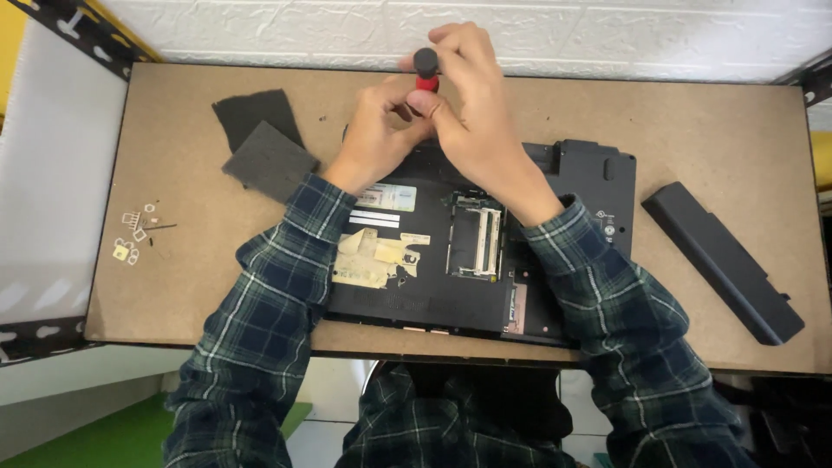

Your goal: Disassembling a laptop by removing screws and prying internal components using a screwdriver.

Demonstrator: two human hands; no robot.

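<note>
your plaid sleeves (260, 303) are closest to the camera, both coming up from the lower edge and crossing over the near side of the brown table (737, 130). under your forearms lies the black laptop (416, 286), turned with its bottom side up. one compartment is open in the middle and shows the metal memory slot (475, 243). some pale stickers (373, 256) are on the case, to the left of the slot.

on the right of the laptop, apart from it, lies the long black battery (724, 260), placed diagonally. on the left side, near the table edge, you can see several small parts (137, 232), too small to tell what they are. farther back on the left are two dark foam pads (264, 143), one overlapping the other.

at the far edge of the laptop both hands meet. your left hand (373, 139) is closed around the lower part of the screwdriver (425, 74), which has a red and black handle and stands almost upright. your right hand (477, 104) grasps the handle at the top, fingers curled over the black cap. the tip is hidden behind your fingers.
</note>
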